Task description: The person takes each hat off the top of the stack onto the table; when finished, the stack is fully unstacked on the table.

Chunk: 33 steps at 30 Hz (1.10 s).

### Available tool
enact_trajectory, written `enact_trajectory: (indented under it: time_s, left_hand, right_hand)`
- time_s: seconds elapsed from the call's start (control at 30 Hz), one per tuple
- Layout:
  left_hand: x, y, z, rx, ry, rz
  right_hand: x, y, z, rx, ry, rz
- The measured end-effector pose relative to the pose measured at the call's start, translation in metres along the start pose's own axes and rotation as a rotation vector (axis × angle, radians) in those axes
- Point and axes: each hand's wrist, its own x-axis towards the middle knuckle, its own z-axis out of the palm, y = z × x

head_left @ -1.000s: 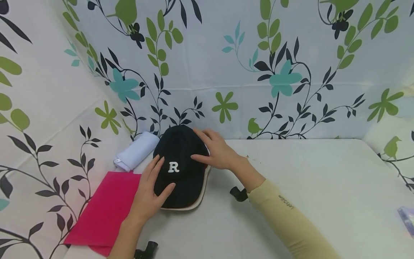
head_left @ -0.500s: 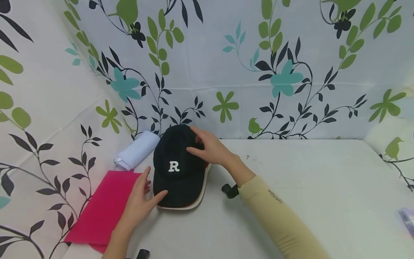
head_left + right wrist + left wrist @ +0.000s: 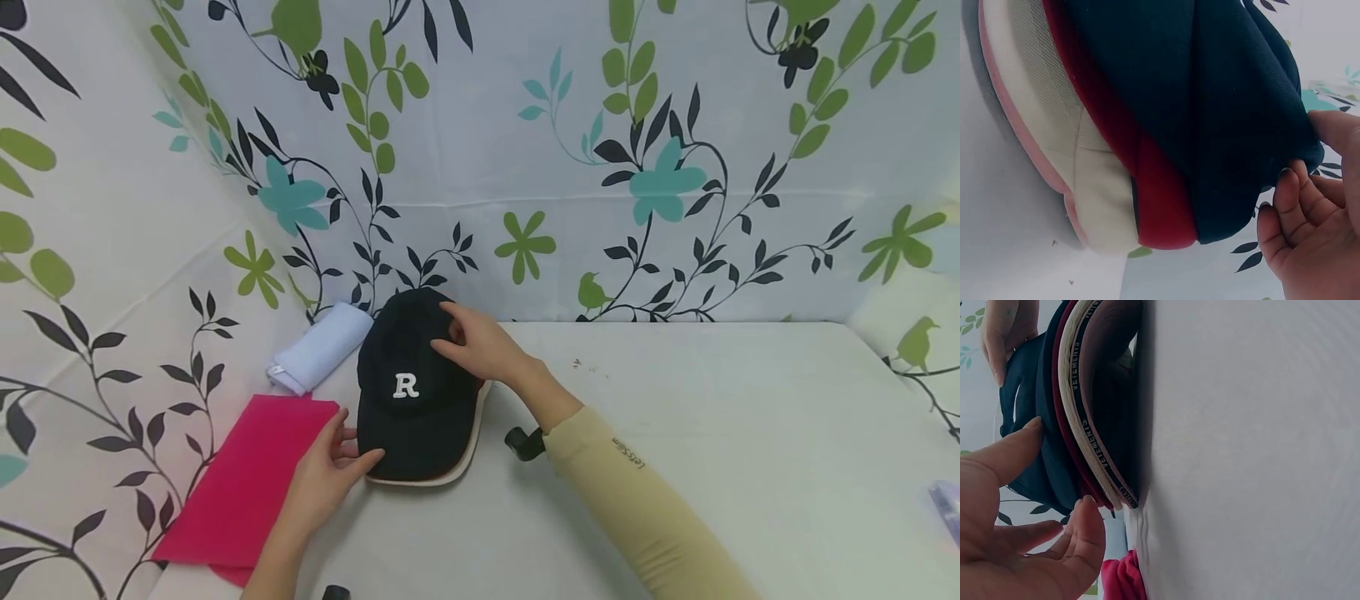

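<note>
Stacked baseball caps stand on the white table, a dark cap [image 3: 408,342] with a white letter R on top. Below it are a red cap [image 3: 1163,212] and a cream cap [image 3: 1107,215], with a pink edge [image 3: 1022,134] lower down. My left hand [image 3: 318,479] holds the left side of the dark brim, its thumb on top and fingertips at the edge of the layered brims. At the crown, my right hand [image 3: 483,343] pinches the dark fabric; in the right wrist view its fingers [image 3: 1288,200] curl in against the cap's back edge.
A rolled pale blue cloth [image 3: 318,346] lies behind left of the caps. Folded bright pink fabric [image 3: 247,479] lies at the left edge of the white table [image 3: 675,433]. A leaf-patterned curtain [image 3: 465,167] rises behind. A small purple item [image 3: 947,504] sits far right.
My left hand has dropped from beside the letter R down to the brim's left edge, its fingers drawing in. My right hand has shifted slightly left over the crown and its fingers have closed.
</note>
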Motion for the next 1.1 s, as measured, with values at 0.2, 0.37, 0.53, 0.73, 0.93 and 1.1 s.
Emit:
enact_trajectory:
  time_s: [0.2, 0.37, 0.53, 0.73, 0.93, 1.1]
  left_hand:
    - [0.001, -0.002, -0.001, -0.049, -0.013, -0.067]
    - [0.003, -0.003, -0.001, -0.08, -0.009, -0.067]
    - [0.004, -0.005, 0.0, -0.118, -0.001, -0.066]
    - [0.002, -0.002, -0.002, -0.17, 0.017, -0.054]
    - [0.003, 0.007, -0.001, -0.183, 0.048, 0.001]
    - [0.005, 0.015, 0.003, -0.2, 0.074, 0.028]
  right_hand:
    - [-0.001, -0.003, 0.001, 0.015, 0.019, 0.004]
    - [0.0, -0.004, 0.001, 0.041, 0.026, 0.008]
    - [-0.001, -0.004, 0.001, 0.071, 0.032, 0.005]
    - [-0.001, -0.008, -0.007, 0.086, 0.031, -0.023]
    - [-0.002, -0.008, -0.017, 0.117, 0.038, -0.022]
    - [-0.002, -0.009, -0.024, 0.133, 0.046, -0.056]
